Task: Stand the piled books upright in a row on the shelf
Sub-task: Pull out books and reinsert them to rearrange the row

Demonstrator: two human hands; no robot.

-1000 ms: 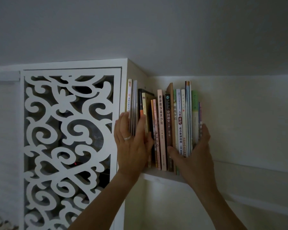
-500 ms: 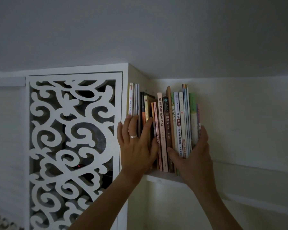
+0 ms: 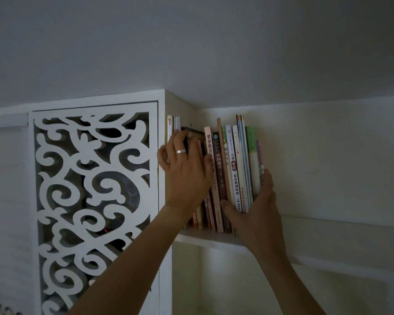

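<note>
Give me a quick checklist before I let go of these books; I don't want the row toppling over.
1. Books on the white shelf board: ok, the row of mixed paperback books stands on it.
2. Right end supported: ok, right hand braces the green-spined outer book.
3. Left end snug against the white cabinet side: cannot tell, left hand covers it.
4. All spines upright: not ok, several lean slightly.
5. Dark book behind the left fingers: not ok, it sits tilted.
6. Support at the right after release: not ok, no bookend in view.
</note>
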